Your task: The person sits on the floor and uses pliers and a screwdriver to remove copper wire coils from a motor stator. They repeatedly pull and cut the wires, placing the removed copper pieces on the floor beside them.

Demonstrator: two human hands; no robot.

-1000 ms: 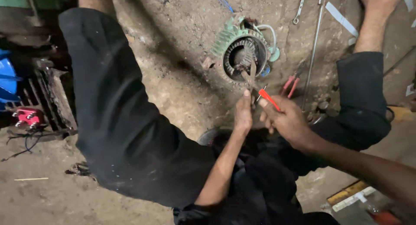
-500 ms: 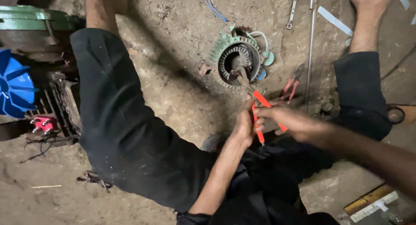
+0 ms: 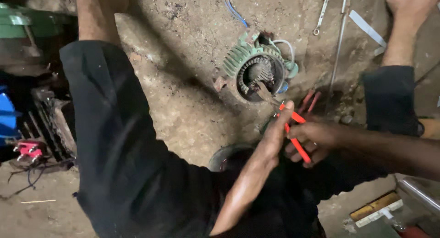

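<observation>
Nearest the camera, the person's two forearms come in over black trousers, knees spread wide on a dirt floor (image 3: 183, 123). The left hand (image 3: 275, 135) is curled narrow, thumb raised, pressing against the red handles of a pair of pliers (image 3: 293, 132). The right hand (image 3: 314, 139) is closed around those same handles from the other side, fingers wrapped under them. Both hands touch each other at the tool.

The metal nose of the pliers points away from the person and reaches into the open face of a small green electric motor (image 3: 256, 71), which lies on the floor between the legs, its ribbed casing tilted and its copper windings showing. Whether the nose grips anything inside cannot be told.

Just below the hands, a dark round tin (image 3: 224, 158) sits on the floor, partly hidden by the left forearm. A second pair of red-handled pliers (image 3: 311, 100) lies just right of the motor.

Farther off, a long metal rod (image 3: 339, 45) and a spanner (image 3: 322, 11) lie near the far edge, with a blue wire (image 3: 231, 9) beside them. At the left edge stand a dark ribbed machine part (image 3: 55, 128) and a blue fan (image 3: 7, 121).
</observation>
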